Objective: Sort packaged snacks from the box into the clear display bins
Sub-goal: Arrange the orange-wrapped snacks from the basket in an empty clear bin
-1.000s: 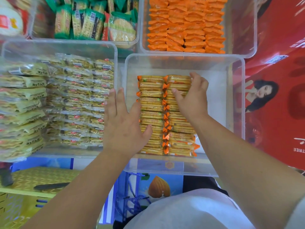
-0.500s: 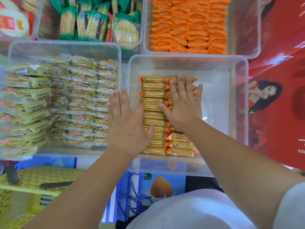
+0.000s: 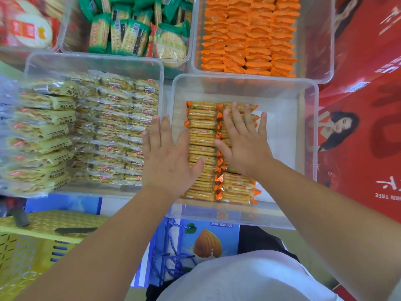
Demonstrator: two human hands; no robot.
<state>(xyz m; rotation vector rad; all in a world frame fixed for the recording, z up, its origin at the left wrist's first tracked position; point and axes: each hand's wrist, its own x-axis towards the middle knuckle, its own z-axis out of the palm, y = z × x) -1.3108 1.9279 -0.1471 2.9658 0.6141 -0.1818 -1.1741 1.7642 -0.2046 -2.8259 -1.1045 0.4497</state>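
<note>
Two rows of orange-ended cracker packs lie side by side in the near right clear bin. My right hand lies flat on the right row with fingers straight and spread. My left hand is flat against the left side of the left row, over the bin's left wall, thumb touching the packs. Neither hand holds anything.
A clear bin of yellow cracker packs sits to the left. Behind are bins of green packs and orange packs. A red carton stands at the right. A yellow crate and a blue carton lie below.
My right hand went from curling over the far end of the right row to lying flat on top of it. The left hand has hardly moved.
</note>
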